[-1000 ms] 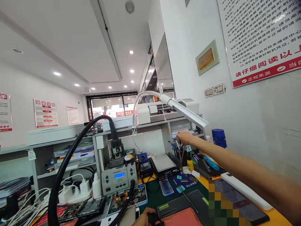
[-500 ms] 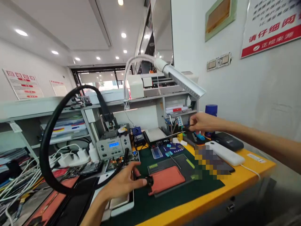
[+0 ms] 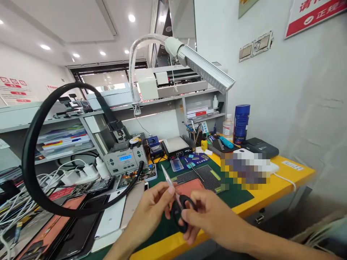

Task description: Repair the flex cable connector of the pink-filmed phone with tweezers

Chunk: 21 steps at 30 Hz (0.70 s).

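- scissors [image 3: 176,213]: near the middle of the scene, between both hands, above the green mat [image 3: 231,195].
- handling them seems the step in hand; to do it well, hold the left fingertips off the cutting edges, let the right hand alone work the loops, and aim the tips far, away from the wrists.
- their look: black handle loops, slim pale metal blades that appear closed, pointing far and slightly left.
- right hand [image 3: 210,213]: wrapped on the handles, fingers at the loops.
- left hand [image 3: 151,204]: thumb over the blades, fingers curled about them; whether it pinches metal or something small, i cannot tell.
- just beyond: an orange-red flat piece [image 3: 192,187], partly hidden by the hands.
- farther: a slim metal tool [image 3: 197,171] lying on a dark perforated mat [image 3: 208,171].
- far left: a grey station [image 3: 127,164] with a lit blue display.
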Each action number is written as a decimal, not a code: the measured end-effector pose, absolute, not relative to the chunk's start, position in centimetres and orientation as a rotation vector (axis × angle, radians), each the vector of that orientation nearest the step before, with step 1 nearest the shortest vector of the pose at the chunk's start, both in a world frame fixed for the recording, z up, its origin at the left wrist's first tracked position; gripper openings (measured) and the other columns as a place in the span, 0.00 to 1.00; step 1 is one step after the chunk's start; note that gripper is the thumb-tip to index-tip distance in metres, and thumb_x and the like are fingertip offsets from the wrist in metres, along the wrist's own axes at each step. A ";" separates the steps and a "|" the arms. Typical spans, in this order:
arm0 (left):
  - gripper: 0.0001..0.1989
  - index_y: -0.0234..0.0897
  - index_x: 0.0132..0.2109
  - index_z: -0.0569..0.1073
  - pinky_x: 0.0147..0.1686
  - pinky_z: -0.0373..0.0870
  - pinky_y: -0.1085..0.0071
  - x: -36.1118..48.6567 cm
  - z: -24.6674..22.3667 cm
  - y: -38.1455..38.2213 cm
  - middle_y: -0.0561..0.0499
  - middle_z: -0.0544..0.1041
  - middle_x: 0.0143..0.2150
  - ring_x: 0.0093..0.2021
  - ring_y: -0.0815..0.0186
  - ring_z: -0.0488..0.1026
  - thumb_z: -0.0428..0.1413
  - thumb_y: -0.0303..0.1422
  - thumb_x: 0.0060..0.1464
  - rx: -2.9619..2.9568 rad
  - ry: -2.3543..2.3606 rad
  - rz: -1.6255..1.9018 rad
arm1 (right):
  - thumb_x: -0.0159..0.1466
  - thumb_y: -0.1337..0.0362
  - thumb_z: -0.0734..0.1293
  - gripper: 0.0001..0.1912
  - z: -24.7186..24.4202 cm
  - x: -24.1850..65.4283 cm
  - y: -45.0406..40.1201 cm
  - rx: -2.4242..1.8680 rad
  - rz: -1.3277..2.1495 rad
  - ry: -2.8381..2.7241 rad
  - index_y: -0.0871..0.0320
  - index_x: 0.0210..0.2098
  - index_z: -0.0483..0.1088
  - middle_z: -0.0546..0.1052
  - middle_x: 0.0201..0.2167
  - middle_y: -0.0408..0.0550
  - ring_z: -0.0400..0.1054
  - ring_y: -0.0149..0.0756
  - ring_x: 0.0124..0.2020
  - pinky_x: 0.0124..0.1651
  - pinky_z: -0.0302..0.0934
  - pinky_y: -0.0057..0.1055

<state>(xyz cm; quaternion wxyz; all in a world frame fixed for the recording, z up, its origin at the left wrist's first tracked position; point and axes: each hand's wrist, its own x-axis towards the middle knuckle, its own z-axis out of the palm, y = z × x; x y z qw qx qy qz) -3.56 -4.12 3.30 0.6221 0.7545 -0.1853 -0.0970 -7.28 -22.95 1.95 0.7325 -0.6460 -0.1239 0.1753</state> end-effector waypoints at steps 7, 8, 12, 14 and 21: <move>0.21 0.34 0.47 0.77 0.30 0.72 0.74 -4.7 3.3 -3.5 0.49 0.80 0.35 0.28 0.67 0.75 0.66 0.45 0.53 1.384 -0.028 -0.191 | 0.51 0.58 0.78 0.19 1.1 -6.5 -21.0 -1.437 0.462 -0.410 0.59 0.33 0.68 0.78 0.25 0.43 0.73 0.31 0.23 0.27 0.67 0.24; 0.22 0.35 0.48 0.77 0.30 0.72 0.74 -4.5 3.7 -2.9 0.50 0.79 0.34 0.28 0.67 0.74 0.66 0.46 0.52 1.408 -0.030 -0.165 | 0.52 0.60 0.78 0.18 1.4 -6.1 -21.9 -1.578 0.402 -0.493 0.58 0.37 0.71 0.80 0.32 0.44 0.74 0.31 0.26 0.28 0.65 0.23; 0.27 0.38 0.48 0.78 0.26 0.71 0.73 -3.5 5.7 -0.7 0.50 0.78 0.34 0.26 0.65 0.73 0.69 0.49 0.45 1.522 -0.027 -0.097 | 0.64 0.61 0.70 0.07 3.4 -3.5 -27.0 -2.013 -0.001 -0.476 0.59 0.35 0.75 0.78 0.29 0.44 0.73 0.31 0.30 0.31 0.63 0.23; 0.27 0.39 0.48 0.78 0.30 0.71 0.71 -3.0 6.1 -0.7 0.50 0.78 0.39 0.30 0.63 0.76 0.69 0.49 0.45 1.547 0.008 -0.099 | 0.69 0.58 0.65 0.12 4.4 -2.4 -28.9 -2.048 -0.063 -0.392 0.60 0.37 0.73 0.77 0.27 0.45 0.70 0.31 0.25 0.26 0.62 0.24; 0.19 0.35 0.27 0.74 0.28 0.59 0.74 -1.4 6.6 -6.7 0.54 0.69 0.24 0.28 0.69 0.64 0.61 0.47 0.56 1.835 -0.369 0.170 | 0.68 0.54 0.66 0.11 5.8 -4.4 -26.7 -2.156 -0.220 -0.448 0.53 0.42 0.75 0.77 0.31 0.43 0.70 0.35 0.30 0.32 0.62 0.30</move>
